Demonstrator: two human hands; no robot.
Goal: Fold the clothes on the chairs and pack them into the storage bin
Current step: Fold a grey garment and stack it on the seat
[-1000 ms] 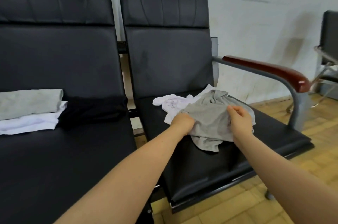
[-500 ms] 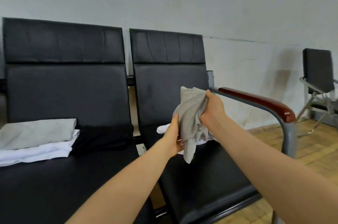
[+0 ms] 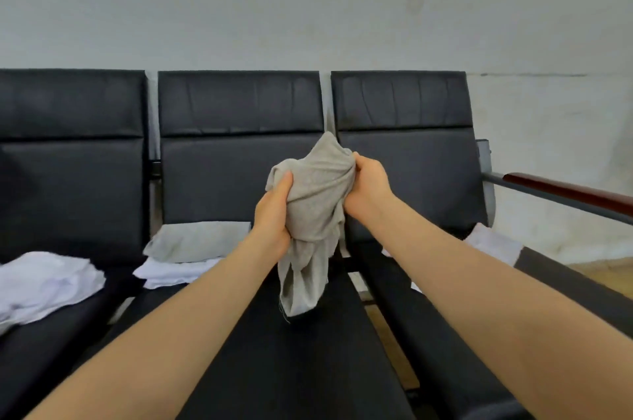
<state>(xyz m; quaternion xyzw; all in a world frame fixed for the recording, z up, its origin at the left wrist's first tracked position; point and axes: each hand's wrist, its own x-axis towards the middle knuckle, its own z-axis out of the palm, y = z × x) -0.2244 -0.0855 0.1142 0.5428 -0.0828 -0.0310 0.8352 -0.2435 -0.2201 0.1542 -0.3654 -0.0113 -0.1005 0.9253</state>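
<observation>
Both hands held a grey garment [image 3: 313,214] up in the air in front of the middle chair [image 3: 239,159]. The left hand [image 3: 274,214] had its fingers curled round the bunched cloth from the left, thumb up along the fabric. The right hand [image 3: 368,188] kept a closed grip on the upper right edge, fingers tucked into the folds. The garment hung crumpled between them, its lower end dangling free just above the middle seat and not touching it.

On the middle seat, at the back left, lay a folded grey piece [image 3: 198,241] on top of a folded white piece [image 3: 174,272]. A loose white cloth [image 3: 44,282] lay rumpled on the left chair [image 3: 72,179]. On the right chair [image 3: 404,159] a white item [image 3: 493,243] showed beyond the right forearm, partly hidden; it was possibly another garment, though its shape could not be made out. A brown armrest [image 3: 568,191] ran along that chair's far side. A pale wall [image 3: 308,8] stood behind the row.
</observation>
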